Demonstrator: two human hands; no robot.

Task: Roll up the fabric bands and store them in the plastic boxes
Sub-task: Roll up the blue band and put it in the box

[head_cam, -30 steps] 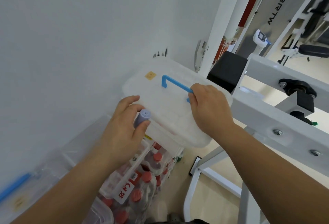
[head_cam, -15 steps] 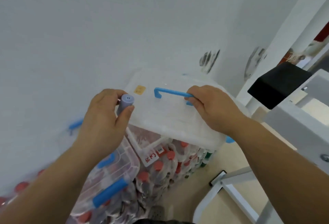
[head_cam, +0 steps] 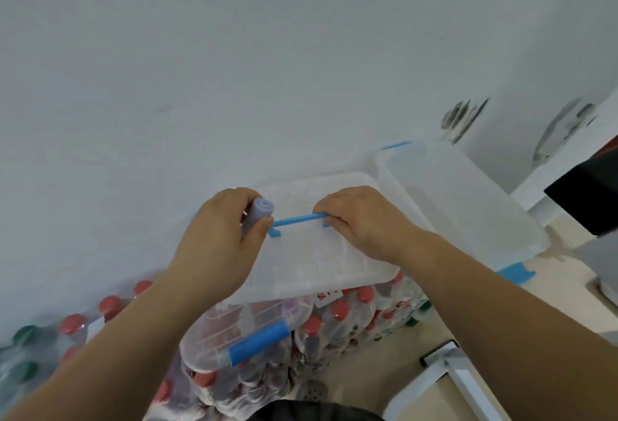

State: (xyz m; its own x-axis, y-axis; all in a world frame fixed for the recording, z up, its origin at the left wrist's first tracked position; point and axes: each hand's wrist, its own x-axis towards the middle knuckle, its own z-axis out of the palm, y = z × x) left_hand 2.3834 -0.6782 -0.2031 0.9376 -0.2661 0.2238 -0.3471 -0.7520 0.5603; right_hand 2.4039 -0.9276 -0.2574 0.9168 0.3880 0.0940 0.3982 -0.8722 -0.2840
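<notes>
Nearest you, under the near edge of the lid (head_cam: 317, 260), shrink-wrapped packs of red-capped bottles (head_cam: 337, 315) crowd the ground, and a closed box (head_cam: 234, 330) with a blue grip lies on top of them. To the lower right of the lid, a strip of bare floor (head_cam: 378, 377) runs between the bottle packs and a white frame (head_cam: 461, 377); that is the only free ground close to you. The lid itself is translucent, and its near edge overhangs the closed box and the bottles. Your right hand (head_cam: 364, 220) has its fingers curled round the right end of the lid's blue handle (head_cam: 296, 220). Your left hand (head_cam: 220, 247), at the lid's left edge, pinches the rolled band (head_cam: 262, 211) between thumb and curled fingers. The band is pale grey-lilac and wound tight into a small cylinder, its round end facing you with two dark specks at the centre. Just right of the lid and a little behind it stands the open box (head_cam: 468, 206), translucent, with blue latches at its far corner and its near right side. A black pad (head_cam: 588, 193) sits farther right. The white wall (head_cam: 234, 86) rises close behind the lid and closes off the whole left side.
</notes>
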